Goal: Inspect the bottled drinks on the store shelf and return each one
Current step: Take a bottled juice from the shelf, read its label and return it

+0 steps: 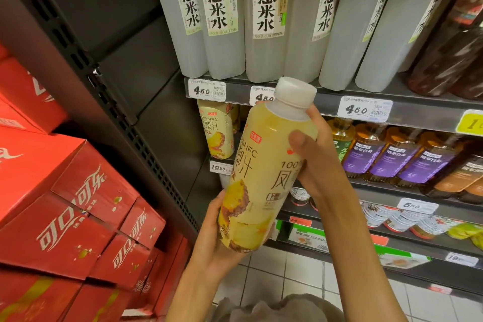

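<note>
A yellow pineapple juice bottle (264,172) with a white cap is held tilted in front of the shelves. My left hand (217,240) cups its base from below. My right hand (316,154) grips its upper body, thumb across the front. A second bottle of the same juice (217,131) stands on the middle shelf behind it, beside a gap.
Cloudy white bottles (224,23) fill the top shelf (324,102). Amber tea bottles with purple labels (386,157) stand to the right, with cups below them (402,219). Red cola cartons (78,212) are stacked at the left. A white tiled floor (287,274) lies below.
</note>
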